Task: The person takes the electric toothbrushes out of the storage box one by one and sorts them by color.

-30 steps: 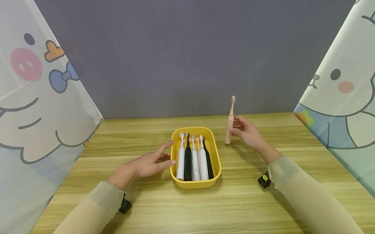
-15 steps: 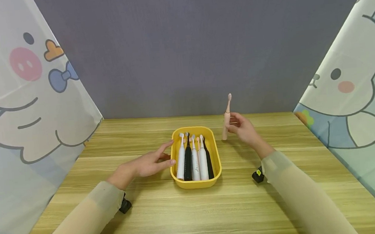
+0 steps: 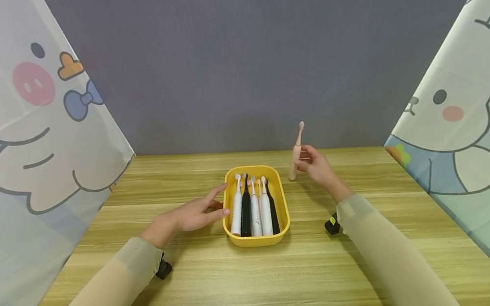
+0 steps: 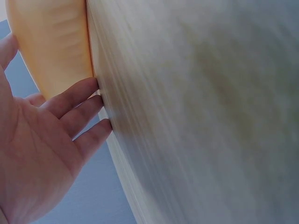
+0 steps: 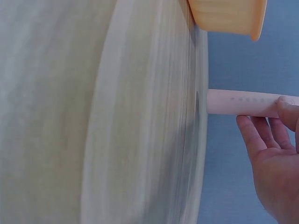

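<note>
In the head view my right hand (image 3: pixel 319 167) pinches a pink electric toothbrush (image 3: pixel 296 161) by its handle, between thumb and fingers. It stands nearly upright with the brush head on top; in the right wrist view its base meets the tabletop or lies very close to it. A yellow tray (image 3: pixel 282 203) to its left holds several electric toothbrushes, among them a white one (image 3: pixel 236 213), a black one (image 3: pixel 245 213) and a partly hidden pink one. Against the tray's left side rests my left hand (image 3: pixel 195 214), fingers extended; its fingertips reach the table in the left wrist view.
The wood-grain table (image 3: pixel 240 286) stretches around the tray. A grey panel (image 3: pixel 236 65) rises along its back edge. Cloths printed with cartoon animals (image 3: pixel 15 111) hang at both sides. A black wrist camera (image 3: pixel 332 224) sits under the right wrist.
My right hand has shifted slightly left and away from me, taking the pink toothbrush along, still upright. The left hand and the tray stay where they were.
</note>
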`<action>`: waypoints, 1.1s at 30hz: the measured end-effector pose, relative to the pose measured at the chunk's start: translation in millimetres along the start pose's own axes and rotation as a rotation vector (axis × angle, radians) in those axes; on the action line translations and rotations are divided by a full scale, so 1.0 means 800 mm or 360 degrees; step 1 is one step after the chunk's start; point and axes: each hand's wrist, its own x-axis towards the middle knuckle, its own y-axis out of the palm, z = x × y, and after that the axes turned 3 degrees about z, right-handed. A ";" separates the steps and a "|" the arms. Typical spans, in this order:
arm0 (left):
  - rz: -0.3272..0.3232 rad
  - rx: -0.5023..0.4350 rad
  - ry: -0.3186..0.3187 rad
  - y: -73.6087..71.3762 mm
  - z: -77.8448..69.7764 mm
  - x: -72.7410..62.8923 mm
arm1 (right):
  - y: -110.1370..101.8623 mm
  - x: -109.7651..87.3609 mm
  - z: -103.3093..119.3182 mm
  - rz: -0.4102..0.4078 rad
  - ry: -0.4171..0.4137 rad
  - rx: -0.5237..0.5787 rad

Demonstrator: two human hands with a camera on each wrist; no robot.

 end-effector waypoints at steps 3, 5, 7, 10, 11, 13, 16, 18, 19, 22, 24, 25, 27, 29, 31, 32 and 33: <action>-0.0002 -0.0005 0.0004 0.000 -0.001 0.000 | -0.003 0.003 -0.003 -0.0011 0.0003 -0.0021; -0.0001 -0.0010 0.0007 0.000 -0.001 0.000 | -0.005 0.006 -0.005 -0.0015 0.0005 -0.0031; 0.0002 -0.0014 0.0008 0.000 -0.002 -0.001 | -0.006 0.007 -0.007 -0.0018 -0.0002 -0.0038; 0.0004 -0.0016 0.0009 0.000 -0.002 -0.001 | -0.007 0.008 -0.008 -0.0030 -0.0006 -0.0037; 0.0004 -0.0016 0.0010 0.000 -0.002 0.000 | -0.008 0.008 -0.008 -0.0038 -0.0004 -0.0041; 0.0003 -0.0013 0.0013 0.000 -0.001 0.001 | -0.008 0.009 -0.009 -0.0050 0.0004 -0.0047; 0.0005 -0.0017 0.0010 0.000 -0.001 0.001 | -0.010 0.011 -0.012 -0.0057 0.0016 -0.0059; 0.0005 -0.0017 0.0003 0.000 -0.001 0.001 | -0.011 0.014 -0.014 -0.0061 0.0024 -0.0057; 0.0003 -0.0020 -0.0001 0.000 -0.001 0.001 | -0.012 0.015 -0.015 -0.0061 0.0024 -0.0064; 0.0001 -0.0031 -0.0014 0.000 -0.003 0.000 | -0.013 0.017 -0.017 -0.0066 0.0028 -0.0080; -0.0001 -0.0034 -0.0020 0.000 -0.003 -0.001 | -0.013 0.018 -0.018 -0.0070 0.0032 -0.0098; -0.0001 -0.0037 -0.0022 0.000 -0.004 -0.001 | -0.013 0.018 -0.018 -0.0070 0.0031 -0.0111; -0.0001 -0.0033 -0.0022 0.000 -0.004 -0.001 | -0.013 0.019 -0.018 -0.0066 0.0033 -0.0119; -0.0001 -0.0034 -0.0022 0.000 -0.004 -0.001 | -0.013 0.019 -0.018 -0.0059 0.0029 -0.0117; 0.0001 -0.0032 -0.0023 -0.001 -0.004 -0.001 | -0.013 0.019 -0.017 -0.0051 0.0025 -0.0117; 0.0003 -0.0034 -0.0024 -0.001 -0.004 -0.001 | -0.012 0.019 -0.017 -0.0049 0.0027 -0.0120; 0.0004 -0.0038 -0.0026 -0.001 -0.003 -0.001 | -0.012 0.020 -0.019 -0.0051 0.0024 -0.0117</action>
